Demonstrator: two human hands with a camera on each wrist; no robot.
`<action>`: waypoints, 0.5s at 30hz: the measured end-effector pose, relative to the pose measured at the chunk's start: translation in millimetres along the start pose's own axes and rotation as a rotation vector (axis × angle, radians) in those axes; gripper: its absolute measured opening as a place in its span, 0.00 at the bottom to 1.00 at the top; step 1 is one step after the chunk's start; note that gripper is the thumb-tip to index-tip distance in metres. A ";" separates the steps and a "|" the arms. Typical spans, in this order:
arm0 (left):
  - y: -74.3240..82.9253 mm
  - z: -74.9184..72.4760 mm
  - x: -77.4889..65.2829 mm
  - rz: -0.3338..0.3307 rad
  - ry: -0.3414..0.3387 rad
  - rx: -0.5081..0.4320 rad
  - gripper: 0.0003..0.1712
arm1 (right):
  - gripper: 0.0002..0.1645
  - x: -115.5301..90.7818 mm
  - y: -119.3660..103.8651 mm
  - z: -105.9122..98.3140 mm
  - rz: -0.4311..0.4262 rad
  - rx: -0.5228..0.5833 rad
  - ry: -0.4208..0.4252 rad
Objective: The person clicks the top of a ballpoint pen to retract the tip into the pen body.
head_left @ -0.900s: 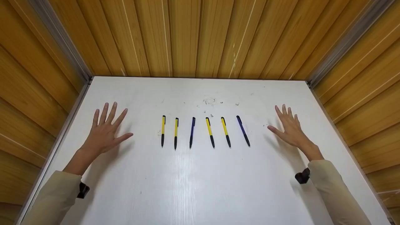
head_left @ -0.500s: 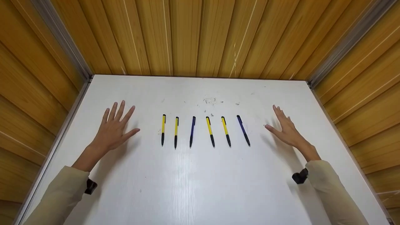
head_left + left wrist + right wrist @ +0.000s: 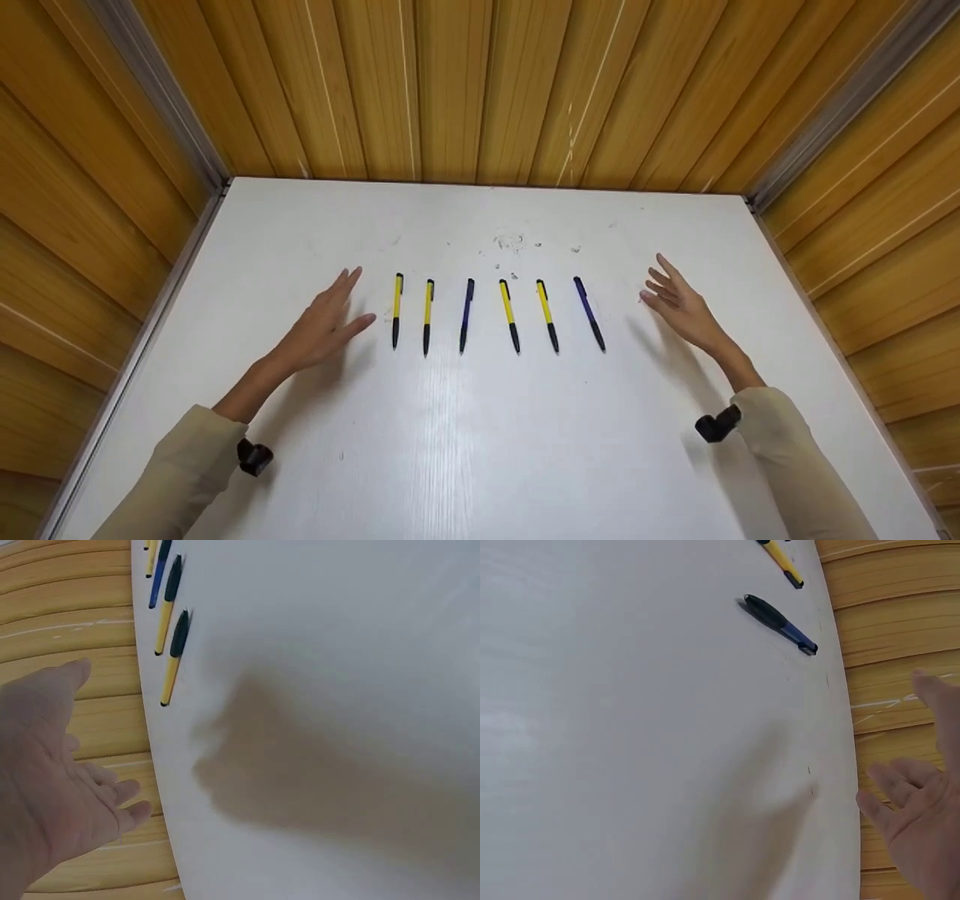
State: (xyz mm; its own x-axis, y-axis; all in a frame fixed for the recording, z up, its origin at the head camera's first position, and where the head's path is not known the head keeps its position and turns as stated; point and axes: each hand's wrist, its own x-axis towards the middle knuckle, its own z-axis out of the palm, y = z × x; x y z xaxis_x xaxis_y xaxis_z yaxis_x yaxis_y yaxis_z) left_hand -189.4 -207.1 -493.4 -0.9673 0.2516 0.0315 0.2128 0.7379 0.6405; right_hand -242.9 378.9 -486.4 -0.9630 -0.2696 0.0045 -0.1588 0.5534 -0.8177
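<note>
Several click pens lie in a spaced row across the white table, tips toward the person. From the left come a yellow pen (image 3: 397, 309), a second yellow pen (image 3: 428, 315), a blue pen (image 3: 467, 315), two more yellow pens, and a tilted blue pen (image 3: 589, 313) at the right end. My left hand (image 3: 319, 328) hovers just left of the first yellow pen, thumb apart from the fingers, holding nothing. To the right of the last blue pen, my right hand (image 3: 684, 309) hovers with loosely bent fingers, also holding nothing. Both palms show in the wrist views.
The white table (image 3: 517, 450) has dark scuff marks (image 3: 510, 241) behind the pens. Wood-look panel walls (image 3: 450, 90) stand at the back and both sides. A small black wrist camera (image 3: 255, 457) sits at the left sleeve, another black camera (image 3: 718, 424) at the right.
My left hand has moved right toward the first yellow pen and turned, its spread fingers drawing together. The right hand has shifted slightly left, turned, and its fingers have bent. The pens stay put.
</note>
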 end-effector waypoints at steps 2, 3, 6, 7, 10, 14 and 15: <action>6.0 -0.1 1.1 -0.005 -0.023 -0.091 0.47 | 0.46 0.5 -2.2 0.9 0.019 0.094 -0.005; 8.0 -0.4 2.0 -0.008 -0.032 -0.134 0.46 | 0.45 0.9 -3.0 1.4 0.025 0.143 -0.008; 13.0 -2.3 4.1 -0.058 -0.069 -0.231 0.45 | 0.44 2.2 -5.6 3.0 0.040 0.287 -0.021; 14.3 -2.7 4.7 -0.084 -0.083 -0.263 0.46 | 0.43 2.6 -6.3 3.3 0.043 0.322 -0.023; 16.6 -2.4 7.5 -0.153 -0.121 -0.372 0.46 | 0.41 3.3 -8.3 3.9 0.059 0.415 -0.024; 17.3 1.2 10.6 -0.175 -0.156 -0.503 0.44 | 0.37 3.0 -10.1 4.1 0.060 0.536 -0.042; 17.0 2.5 11.1 -0.175 -0.161 -0.520 0.42 | 0.36 3.0 -10.3 4.5 0.053 0.567 -0.052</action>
State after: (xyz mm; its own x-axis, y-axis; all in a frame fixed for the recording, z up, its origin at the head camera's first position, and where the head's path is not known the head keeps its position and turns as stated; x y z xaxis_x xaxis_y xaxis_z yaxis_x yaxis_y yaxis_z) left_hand -196.2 -190.1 -484.1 -0.9402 0.2758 -0.2001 -0.0837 0.3824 0.9202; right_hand -243.2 368.9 -480.6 -0.9520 -0.2999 -0.0613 0.0449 0.0614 -0.9971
